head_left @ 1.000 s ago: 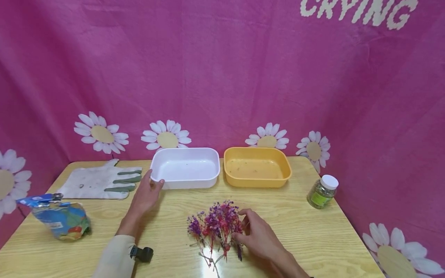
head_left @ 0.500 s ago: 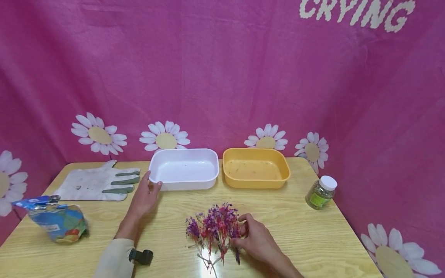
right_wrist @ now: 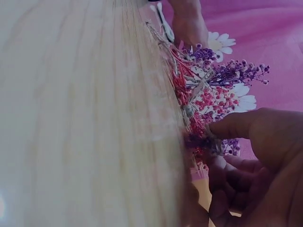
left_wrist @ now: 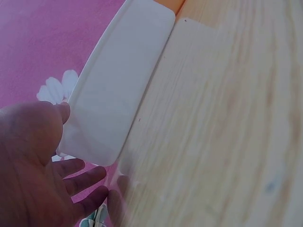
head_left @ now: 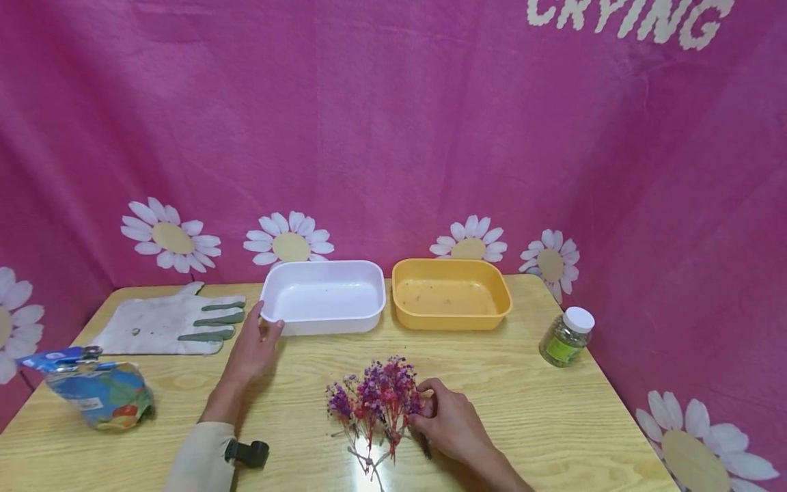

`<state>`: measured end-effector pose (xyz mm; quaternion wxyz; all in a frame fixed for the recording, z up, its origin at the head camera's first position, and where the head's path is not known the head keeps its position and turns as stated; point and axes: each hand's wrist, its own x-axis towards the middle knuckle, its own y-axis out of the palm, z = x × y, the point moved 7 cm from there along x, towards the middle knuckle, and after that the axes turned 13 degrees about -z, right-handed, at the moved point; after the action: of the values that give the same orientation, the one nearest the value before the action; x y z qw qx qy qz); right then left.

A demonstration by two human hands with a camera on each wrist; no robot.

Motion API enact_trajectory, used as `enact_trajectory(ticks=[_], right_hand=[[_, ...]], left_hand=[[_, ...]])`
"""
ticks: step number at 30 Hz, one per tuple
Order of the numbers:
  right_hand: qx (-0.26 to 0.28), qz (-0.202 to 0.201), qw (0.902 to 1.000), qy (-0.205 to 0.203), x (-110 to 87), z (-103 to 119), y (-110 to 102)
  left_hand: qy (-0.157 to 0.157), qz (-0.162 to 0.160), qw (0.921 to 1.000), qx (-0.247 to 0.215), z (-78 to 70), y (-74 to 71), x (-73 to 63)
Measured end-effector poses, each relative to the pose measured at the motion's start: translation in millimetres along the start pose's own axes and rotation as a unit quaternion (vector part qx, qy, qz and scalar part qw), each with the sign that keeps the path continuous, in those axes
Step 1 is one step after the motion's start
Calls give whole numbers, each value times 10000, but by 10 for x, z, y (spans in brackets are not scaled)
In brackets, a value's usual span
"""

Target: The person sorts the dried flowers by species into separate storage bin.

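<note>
In the head view, small bunches of dried flowers (head_left: pixel 381 396), purple and pink-red on thin stems, lie at the front middle of the table. My right hand (head_left: pixel 451 420) is at their right side. Thumb and forefinger pinch a dark purple dried flower sprig (right_wrist: pixel 201 142) in the right wrist view, its stem end showing below the hand from above. A white plastic tub (head_left: pixel 322 324) stands at the back. At its front left corner is my left hand (head_left: pixel 253 348), thumb by the rim and fingers fairly straight along the end wall (left_wrist: pixel 90 146).
Right of the white tub stands a yellow tub (head_left: pixel 451 321) with small specks inside. A white-lidded jar (head_left: pixel 565 338) is near the right edge. To the left lie a pale work glove (head_left: pixel 160 324) and a clipped blue bag (head_left: pixel 101 400). A pink curtain (head_left: pixel 393 137) hangs behind.
The right thumb and forefinger have drawn in around the purple sprig, whose stem has shifted slightly right, apart from the bunch. My left hand stays at the white tub's corner.
</note>
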<state>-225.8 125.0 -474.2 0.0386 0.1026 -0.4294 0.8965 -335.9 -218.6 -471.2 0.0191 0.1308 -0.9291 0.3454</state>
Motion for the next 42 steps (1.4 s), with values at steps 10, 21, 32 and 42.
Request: enact_trajectory(ticks=[10,21,32,42], right_hand=[[1378,269,9876,708,11,-24,-27],[2997,373,9366,1779,19,-67,-32],[3483,645,9141,1972,85,-139,-35],[3325,332,9243,1843,372,-138,-66]], left_hand=[[50,-43,10000,-63,-1,4,18],[66,-42,10000,-48,17,10,17],[-84,30,10000,-29,37,39,10],[-128,36,9999,-57,31,25,4]])
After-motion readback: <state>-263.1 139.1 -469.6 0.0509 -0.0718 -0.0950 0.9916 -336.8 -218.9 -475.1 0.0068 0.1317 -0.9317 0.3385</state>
